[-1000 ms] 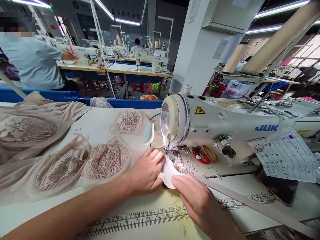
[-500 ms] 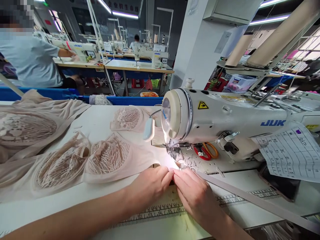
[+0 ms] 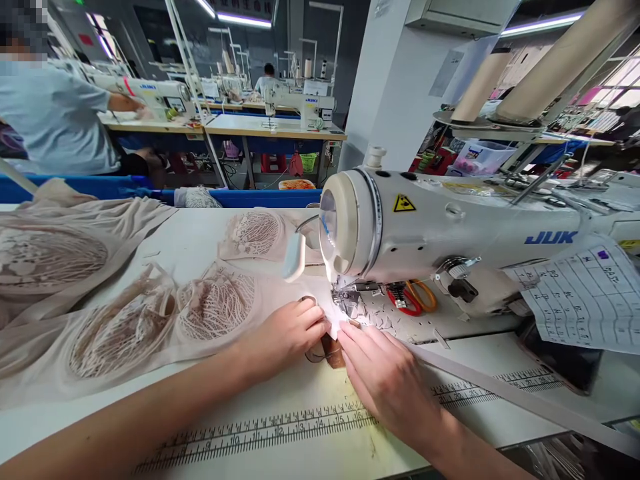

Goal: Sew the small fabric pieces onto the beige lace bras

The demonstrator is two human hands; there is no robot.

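Observation:
A beige lace bra (image 3: pixel 217 307) lies on the white table, its wing running right to the needle area of a JUKI sewing machine (image 3: pixel 400 220). My left hand (image 3: pixel 287 327) is closed on the edge of this bra just left of the presser foot. Close beside it, my right hand (image 3: pixel 375 360) pinches the fabric edge at the front of the foot, its fingertips pressed together. A beige elastic band (image 3: pixel 500 393) runs from under my right hand toward the lower right. The lamp glare whitens the fabric near the needle.
Red and orange-handled scissors (image 3: pixel 414 297) lie behind the needle area. More beige lace pieces (image 3: pixel 50 253) are heaped at the left. A written paper sheet (image 3: pixel 590 293) hangs at the right, and a ruler scale (image 3: pixel 280 430) runs along the front. A co-worker (image 3: pixel 55 113) sits at another machine.
My left hand has moved slightly left and up along the fabric, apart from my right hand. The right hand has shifted slightly up and left. The view has shifted a little.

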